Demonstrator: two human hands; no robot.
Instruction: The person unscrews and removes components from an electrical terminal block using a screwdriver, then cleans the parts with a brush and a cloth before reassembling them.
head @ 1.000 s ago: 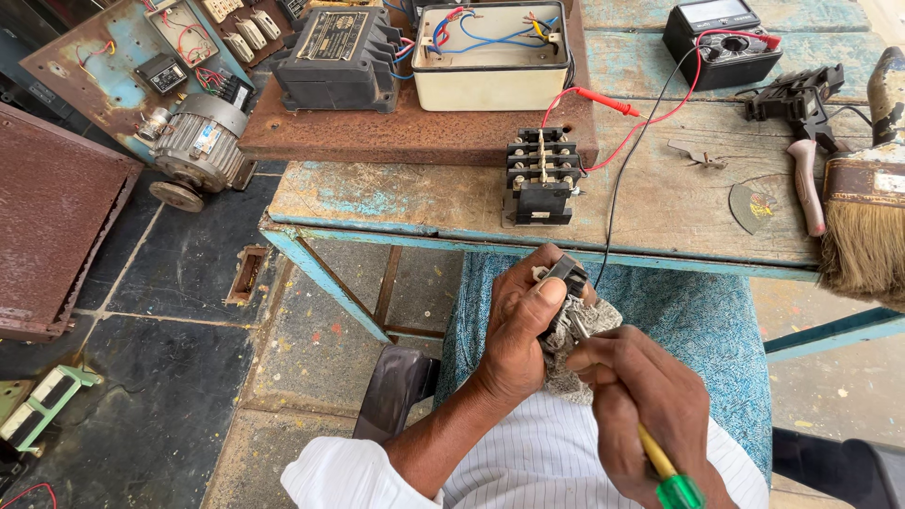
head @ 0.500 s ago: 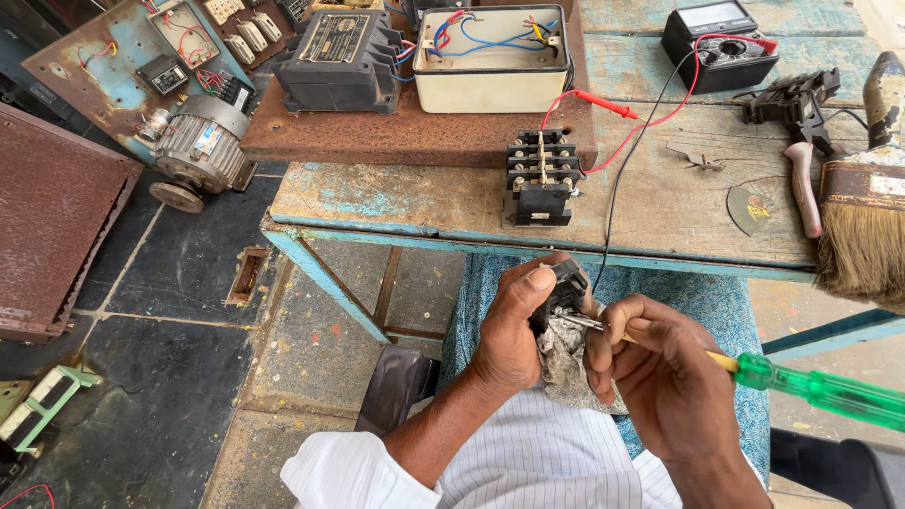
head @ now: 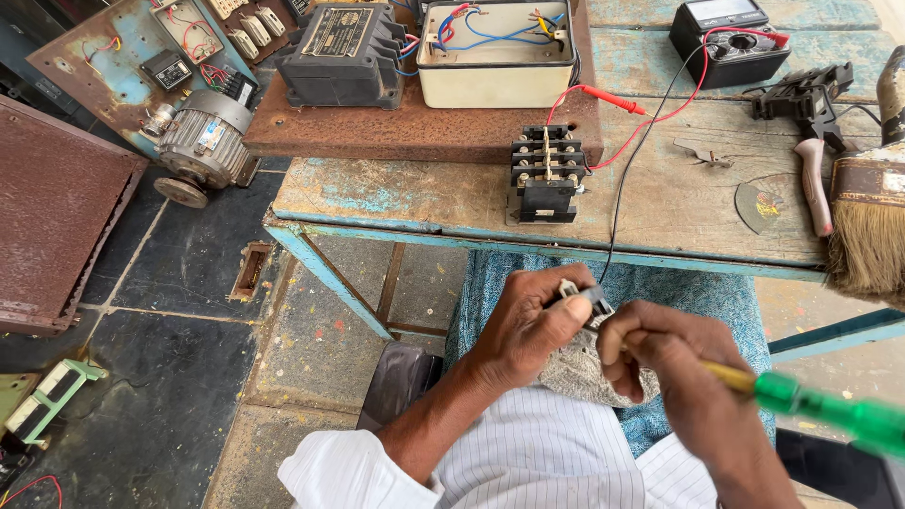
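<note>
Both of your hands meet on one small grey electrical part (head: 586, 300), held over your lap just in front of the bench (head: 660, 203) edge. Your left hand (head: 524, 332) pinches that part between thumb and fingers, with a grey rag (head: 583, 369) bunched beneath it. Your right hand (head: 671, 366) is closed around a screwdriver (head: 830, 407) with a yellow shaft and a green see-through handle; its tip is hidden behind your fingers, right beside the part.

Beyond the part, on the bench near its front edge, stands a black contactor (head: 547, 175). A black lead (head: 633, 160) runs from the part's side up across the bench to a black meter (head: 728, 36) at the far edge, and a red probe (head: 613, 99) lies behind the contactor. Further back from the part sit a cream box (head: 496, 58) with blue and red wires and a dark ribbed housing (head: 345, 53), both on a rusty plate (head: 415, 127). To the right of the part, on the bench, lies a wide brush (head: 867, 217). To the left of the part, down on the floor, rests a small grey motor (head: 200, 146).
</note>
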